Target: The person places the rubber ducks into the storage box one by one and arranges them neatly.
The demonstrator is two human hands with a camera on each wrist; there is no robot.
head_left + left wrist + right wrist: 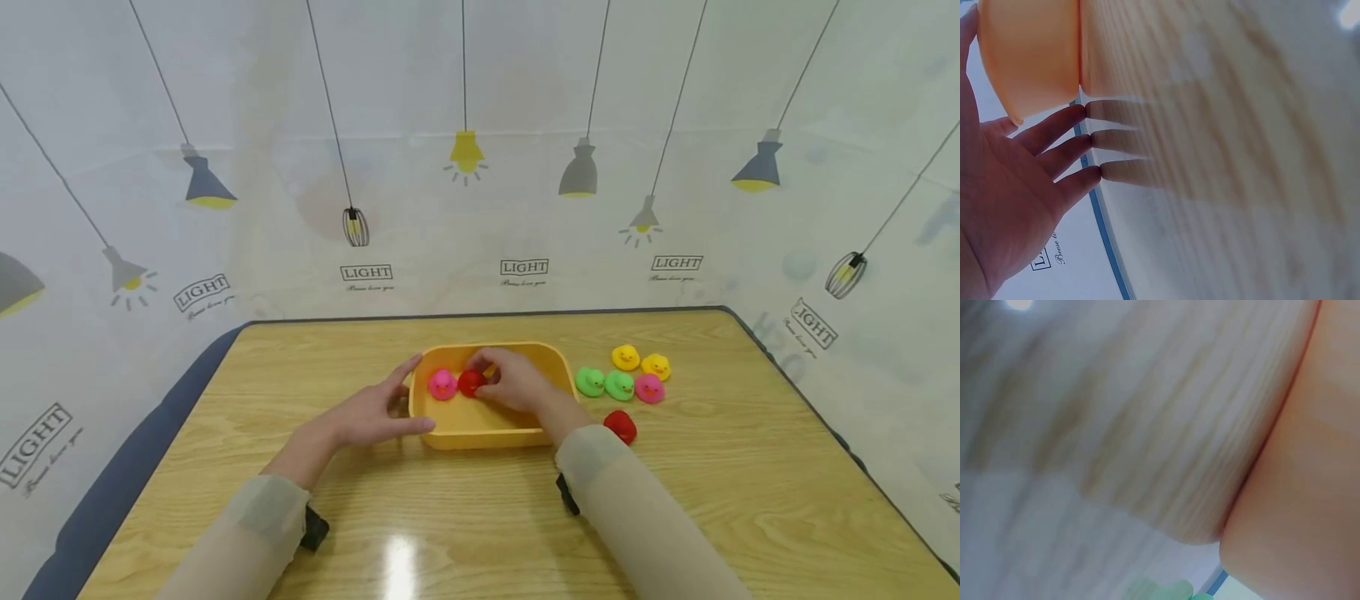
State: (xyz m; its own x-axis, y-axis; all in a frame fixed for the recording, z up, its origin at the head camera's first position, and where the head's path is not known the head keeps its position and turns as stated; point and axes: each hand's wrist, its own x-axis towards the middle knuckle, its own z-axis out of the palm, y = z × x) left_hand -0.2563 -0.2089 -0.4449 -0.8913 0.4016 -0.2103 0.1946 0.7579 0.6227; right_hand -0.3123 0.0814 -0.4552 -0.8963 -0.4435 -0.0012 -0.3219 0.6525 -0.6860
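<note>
A yellow-orange plastic basin (480, 438) stands on the wooden table. My left hand (371, 414) is at its left end with fingers spread, the thumb against the front rim; in the left wrist view the straight fingers of the left hand (1029, 169) reach the tabletop beside the basin (1032, 56). Inside the basin, my right hand (516, 382) pinches a red rubber duck (468, 382). A pink duck (442, 385) sits just left of it. The right wrist view shows the basin's outer wall (1300, 487) but not the right hand.
Right of the basin, two green ducks (590, 382), two yellow ducks (626, 357) and a pink duck (649, 388) stand grouped. Another red duck (621, 426) lies closer, beside the right forearm. A printed curtain (435, 292) rises behind the table's far edge.
</note>
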